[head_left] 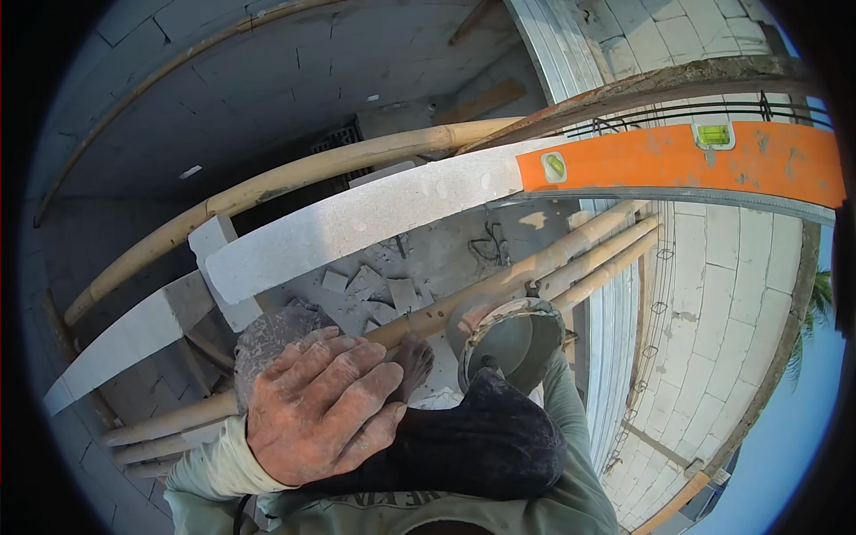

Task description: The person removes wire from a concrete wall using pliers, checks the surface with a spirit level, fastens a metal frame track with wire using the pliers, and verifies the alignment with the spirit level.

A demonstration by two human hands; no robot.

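My left hand (323,403), coated in pale dust, lies with its fingers stretched and slightly apart. It holds nothing visible. Just beyond it is a rounded, dusty grey shape (278,341), perhaps my knee. My right forearm (569,410), in a pale green sleeve, reaches up behind a round, mortar-stained bucket (517,343). The bucket hides my right hand, so its grip does not show. Farther off, a long white block (374,218) runs across the view. An orange spirit level (651,165) meets its right end, with two green vials showing.
Bamboo poles (571,254) cross below the block, and another pole (294,174) runs behind it. A bare foot (415,364) rests by the lower poles. Broken block pieces (379,290) litter the floor below. Right stands a white block wall (713,312) with steel bars.
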